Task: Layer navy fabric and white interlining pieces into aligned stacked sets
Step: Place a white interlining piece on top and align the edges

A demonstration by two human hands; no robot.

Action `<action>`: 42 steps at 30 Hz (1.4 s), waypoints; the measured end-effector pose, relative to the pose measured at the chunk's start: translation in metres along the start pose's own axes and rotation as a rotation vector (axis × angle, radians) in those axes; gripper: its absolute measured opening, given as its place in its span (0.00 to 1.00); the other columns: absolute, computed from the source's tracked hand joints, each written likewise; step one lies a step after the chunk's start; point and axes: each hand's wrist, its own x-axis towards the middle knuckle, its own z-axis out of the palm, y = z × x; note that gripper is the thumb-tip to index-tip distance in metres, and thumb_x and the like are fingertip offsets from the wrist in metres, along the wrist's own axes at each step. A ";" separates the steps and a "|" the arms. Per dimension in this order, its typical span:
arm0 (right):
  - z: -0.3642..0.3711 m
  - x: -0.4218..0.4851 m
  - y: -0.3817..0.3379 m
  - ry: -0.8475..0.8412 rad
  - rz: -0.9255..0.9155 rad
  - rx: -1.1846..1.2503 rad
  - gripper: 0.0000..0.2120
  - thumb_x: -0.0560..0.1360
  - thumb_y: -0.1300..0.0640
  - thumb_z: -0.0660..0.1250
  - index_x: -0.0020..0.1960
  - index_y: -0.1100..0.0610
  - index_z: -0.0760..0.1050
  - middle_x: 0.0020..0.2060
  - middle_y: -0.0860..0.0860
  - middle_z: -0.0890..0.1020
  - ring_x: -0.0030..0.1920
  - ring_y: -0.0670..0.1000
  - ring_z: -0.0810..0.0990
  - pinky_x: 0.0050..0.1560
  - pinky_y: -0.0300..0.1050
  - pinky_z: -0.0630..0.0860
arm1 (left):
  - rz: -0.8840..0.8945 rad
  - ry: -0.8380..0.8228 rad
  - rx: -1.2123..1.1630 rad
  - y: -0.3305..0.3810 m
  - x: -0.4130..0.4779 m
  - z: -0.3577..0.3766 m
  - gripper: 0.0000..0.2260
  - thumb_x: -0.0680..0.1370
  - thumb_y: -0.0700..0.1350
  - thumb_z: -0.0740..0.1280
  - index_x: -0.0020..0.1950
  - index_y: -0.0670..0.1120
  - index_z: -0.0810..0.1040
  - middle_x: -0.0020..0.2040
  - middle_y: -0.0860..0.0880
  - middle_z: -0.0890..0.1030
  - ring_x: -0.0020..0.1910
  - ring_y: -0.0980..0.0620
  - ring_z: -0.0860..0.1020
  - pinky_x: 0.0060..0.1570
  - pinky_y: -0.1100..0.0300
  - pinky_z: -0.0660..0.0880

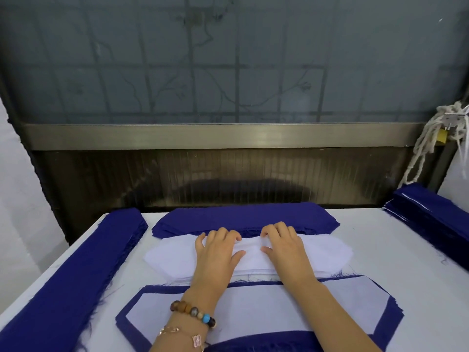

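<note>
Head view: cut cloth laid out on a white worktop (pixel 380 283)
Interlining (pixel 327 252): stack of thin, matte white pieces, long with angled ends, mid-worktop; top layer puckered between the hands
Left hand (pixel 218 252): fingers curled at the stack's far edge, thumb on top, pinching the top white piece
Right hand (pixel 284 247): same pinch, just beside the left
Navy stack (pixel 243 218): woven, frayed pieces of like shape, touching the interlining's far edge
Set (pixel 253 311): nearest the person, a white piece lying on a larger navy one, navy border showing; forearms hide part, near edge cut off
Strips (pixel 71 275): long, fraying navy pile along the left edge
Right pile (pixel 431 217): navy, thin white lines among its layers, cut off by the frame
Bracelets (pixel 193 313): beaded, on the left wrist
Unclear: how many layers each stack holds
</note>
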 end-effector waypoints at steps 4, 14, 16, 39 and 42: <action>-0.001 -0.002 -0.001 0.033 -0.006 -0.041 0.14 0.78 0.50 0.63 0.64 0.42 0.68 0.63 0.42 0.69 0.63 0.48 0.64 0.62 0.44 0.59 | -0.050 0.050 0.044 0.001 -0.001 -0.005 0.05 0.80 0.53 0.63 0.54 0.60 0.70 0.51 0.59 0.70 0.56 0.57 0.69 0.69 0.54 0.52; -0.012 -0.005 -0.001 0.166 0.087 -0.045 0.05 0.76 0.49 0.67 0.50 0.48 0.78 0.52 0.45 0.78 0.58 0.50 0.71 0.61 0.46 0.62 | -0.154 0.131 0.065 0.001 -0.002 -0.018 0.05 0.77 0.58 0.66 0.46 0.58 0.76 0.44 0.59 0.79 0.51 0.58 0.72 0.68 0.55 0.52; -0.013 -0.005 0.000 0.154 0.092 -0.061 0.05 0.77 0.48 0.66 0.51 0.46 0.79 0.52 0.44 0.78 0.59 0.49 0.71 0.60 0.45 0.61 | -0.154 0.122 0.083 0.000 -0.002 -0.017 0.07 0.78 0.58 0.65 0.47 0.57 0.79 0.45 0.59 0.80 0.52 0.58 0.73 0.68 0.54 0.52; -0.055 -0.002 0.123 -0.303 0.503 -0.140 0.20 0.77 0.38 0.60 0.64 0.46 0.70 0.61 0.48 0.76 0.63 0.51 0.70 0.59 0.49 0.63 | -0.506 -0.128 0.042 -0.101 -0.006 -0.067 0.04 0.78 0.55 0.65 0.51 0.57 0.74 0.51 0.53 0.76 0.56 0.49 0.73 0.61 0.48 0.62; -0.054 -0.009 0.127 -0.241 0.632 0.074 0.22 0.75 0.40 0.65 0.63 0.52 0.73 0.57 0.49 0.78 0.56 0.51 0.73 0.57 0.48 0.65 | -0.559 -0.106 -0.019 -0.102 -0.013 -0.069 0.12 0.78 0.57 0.64 0.59 0.55 0.75 0.57 0.50 0.77 0.59 0.47 0.73 0.60 0.48 0.62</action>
